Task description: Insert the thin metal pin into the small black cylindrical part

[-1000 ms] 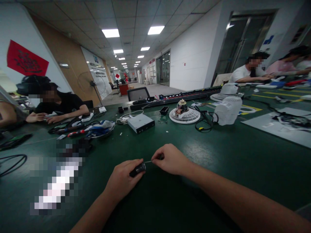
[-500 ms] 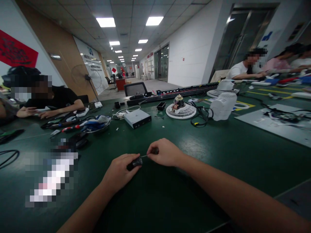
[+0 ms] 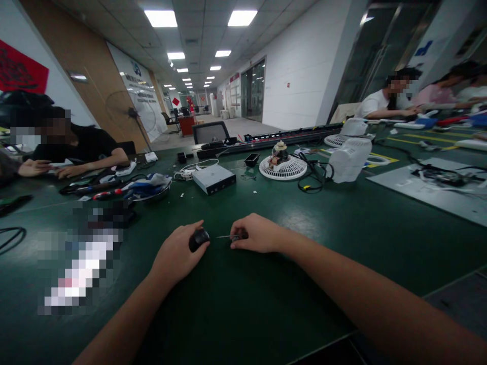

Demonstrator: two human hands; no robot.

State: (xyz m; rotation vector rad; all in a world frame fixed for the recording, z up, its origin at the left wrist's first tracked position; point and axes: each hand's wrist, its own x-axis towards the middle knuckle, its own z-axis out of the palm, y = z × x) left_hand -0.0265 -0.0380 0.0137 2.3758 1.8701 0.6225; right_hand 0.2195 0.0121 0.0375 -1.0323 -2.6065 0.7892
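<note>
left hand [image 3: 173,253]: bare | right hand [image 3: 258,232]: bare | fingers [image 3: 238,224]: uncovered | forearms [image 3: 127,299]: bare, tapering, long

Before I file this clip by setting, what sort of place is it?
Probably an office used as a workshop: the green table bears a white grille with a bare motor on it, and a desk chair stands beyond.

grey box [image 3: 214,178] on green table [image 3: 243,299] | white grille [image 3: 287,171] | white housing [image 3: 349,161] beside black cable [image 3: 318,179]

Black rounded object [image 3: 199,240] in left hand [image 3: 175,253], thin metal rod [image 3: 223,236] in right hand [image 3: 256,233], nearly level, the two apart
</note>
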